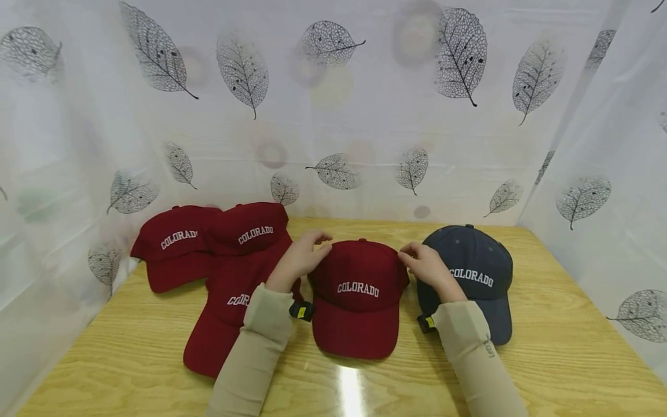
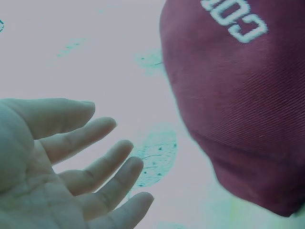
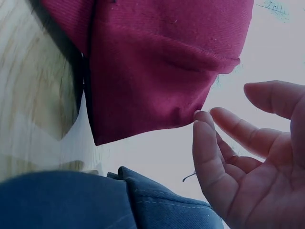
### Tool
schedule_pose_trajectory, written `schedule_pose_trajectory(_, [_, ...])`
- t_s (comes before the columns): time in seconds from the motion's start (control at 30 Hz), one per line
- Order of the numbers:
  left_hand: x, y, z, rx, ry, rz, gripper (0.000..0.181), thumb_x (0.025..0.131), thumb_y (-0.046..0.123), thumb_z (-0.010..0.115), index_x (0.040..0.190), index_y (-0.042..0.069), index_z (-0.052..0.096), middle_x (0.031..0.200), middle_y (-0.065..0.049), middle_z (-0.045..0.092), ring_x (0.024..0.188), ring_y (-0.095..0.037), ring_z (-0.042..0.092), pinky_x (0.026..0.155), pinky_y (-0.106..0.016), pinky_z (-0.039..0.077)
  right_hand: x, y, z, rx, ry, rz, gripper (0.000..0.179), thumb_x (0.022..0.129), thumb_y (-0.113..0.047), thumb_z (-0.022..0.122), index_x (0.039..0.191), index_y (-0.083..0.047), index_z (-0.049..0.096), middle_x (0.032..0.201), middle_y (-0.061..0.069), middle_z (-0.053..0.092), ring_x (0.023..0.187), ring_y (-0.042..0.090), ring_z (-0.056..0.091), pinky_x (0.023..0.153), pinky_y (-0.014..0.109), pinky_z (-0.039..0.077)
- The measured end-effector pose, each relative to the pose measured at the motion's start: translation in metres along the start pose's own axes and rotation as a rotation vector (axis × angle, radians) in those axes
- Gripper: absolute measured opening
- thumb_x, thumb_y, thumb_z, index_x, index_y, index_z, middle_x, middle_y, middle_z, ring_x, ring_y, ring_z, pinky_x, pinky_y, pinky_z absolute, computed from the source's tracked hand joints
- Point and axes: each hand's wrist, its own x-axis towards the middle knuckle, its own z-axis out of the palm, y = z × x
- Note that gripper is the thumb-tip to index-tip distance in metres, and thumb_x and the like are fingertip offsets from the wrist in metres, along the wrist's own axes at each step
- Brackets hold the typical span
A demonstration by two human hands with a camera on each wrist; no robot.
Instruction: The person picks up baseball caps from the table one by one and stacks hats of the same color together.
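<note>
A dark red baseball cap (image 1: 359, 289) with white COLORADO lettering sits on the table between the two hands, brim toward me. My left hand (image 1: 304, 258) is at its upper left side; in the left wrist view that hand (image 2: 71, 167) has its fingers spread, a gap away from the red fabric. At the cap's right side is my right hand (image 1: 427, 266). The right wrist view has this hand (image 3: 257, 162) with bent, relaxed fingers, one fingertip right at the edge of the red cap (image 3: 147, 90). Its thumb stands apart.
Three more red caps, among them a front one (image 1: 213, 336), overlap each other at the left of the wooden table (image 1: 563, 347). A navy COLORADO cap (image 1: 474, 255) lies on the right, partly behind the right hand. A leaf-patterned curtain (image 1: 359, 127) encloses the back and sides.
</note>
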Motion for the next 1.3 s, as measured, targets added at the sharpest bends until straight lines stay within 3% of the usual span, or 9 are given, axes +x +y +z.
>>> schedule_pose_trajectory(0.3, [-0.019,0.0,-0.023,0.065,0.02,0.053,0.026,0.088,0.013,0.053,0.111,-0.001,0.056,0.112,-0.015,0.054,0.104,-0.029,0.049,0.087,-0.041,0.038,-0.001,0.0,-0.001,-0.003,0.0,-0.008,0.029,0.091,-0.018,0.047,0.106,0.005,0.054,0.093,0.017,0.058,0.079,0.026,0.056,0.064,0.034,0.048])
schedule_pose_trajectory(0.47, [-0.03,-0.014,-0.039,0.108,0.035,0.051,0.024,0.087,0.01,0.054,0.108,-0.002,0.057,0.105,-0.017,0.055,0.093,-0.028,0.051,0.082,-0.041,0.04,-0.002,-0.001,-0.001,0.0,-0.001,0.003,0.028,0.091,-0.018,0.047,0.106,0.004,0.055,0.094,0.016,0.058,0.082,0.026,0.056,0.065,0.035,0.048])
schedule_pose_trajectory(0.6, [-0.038,-0.03,-0.05,0.14,0.051,0.045,0.023,0.087,0.009,0.054,0.105,-0.005,0.056,0.102,-0.018,0.055,0.096,-0.03,0.05,0.084,-0.043,0.039,-0.002,0.0,-0.001,0.007,-0.003,0.003,0.027,0.091,-0.018,0.047,0.106,0.004,0.055,0.094,0.017,0.058,0.082,0.027,0.056,0.066,0.035,0.048])
schedule_pose_trajectory(1.03, [-0.054,-0.068,-0.079,0.189,0.037,-0.067,0.026,0.088,0.009,0.052,0.106,-0.009,0.054,0.103,-0.023,0.055,0.097,-0.035,0.05,0.083,-0.046,0.038,-0.002,-0.001,0.0,0.019,-0.012,0.004,0.028,0.091,-0.019,0.047,0.106,0.003,0.055,0.09,0.014,0.057,0.078,0.024,0.056,0.065,0.034,0.048])
schedule_pose_trajectory(1.3, [-0.055,-0.09,-0.086,0.176,-0.043,-0.15,0.032,0.09,0.012,0.048,0.111,-0.012,0.051,0.108,-0.027,0.052,0.102,-0.039,0.047,0.084,-0.048,0.037,-0.001,-0.002,0.0,0.026,-0.021,0.007,0.028,0.091,-0.019,0.047,0.106,0.003,0.055,0.093,0.014,0.057,0.08,0.024,0.055,0.066,0.034,0.048])
